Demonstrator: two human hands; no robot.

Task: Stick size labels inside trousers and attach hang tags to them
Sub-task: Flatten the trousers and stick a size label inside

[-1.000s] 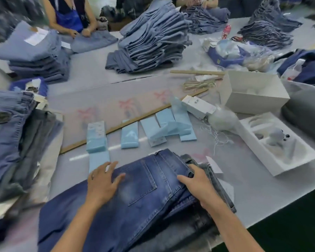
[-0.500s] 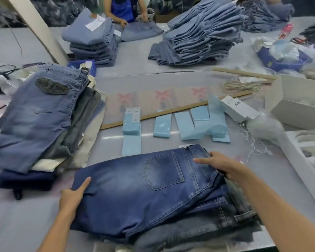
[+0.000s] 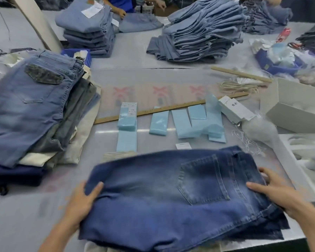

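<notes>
- We hold the folded dark-blue jeans [image 3: 171,193] at the table's near edge, back pocket up, waistband toward our right.
- Our left hand [image 3: 82,202] grips the folded left edge, thumb on top, fingers hidden under the cloth.
- Our right hand [image 3: 278,193] clasps the waistband end, thumb on the denim, fingers curled round its side.
- Bare grey table [image 3: 22,220] lies to the left of the jeans; a white tray [image 3: 296,179] stands close on the right.
- Just beyond, light-blue hang tags [image 3: 158,123] lie in a row beside a wooden ruler [image 3: 171,107].
- A finished stack of jeans [image 3: 31,110] sits far left, well apart.
- Further off, tall piles of pale jeans [image 3: 198,33] rise, with another person [image 3: 124,4] behind them.
</notes>
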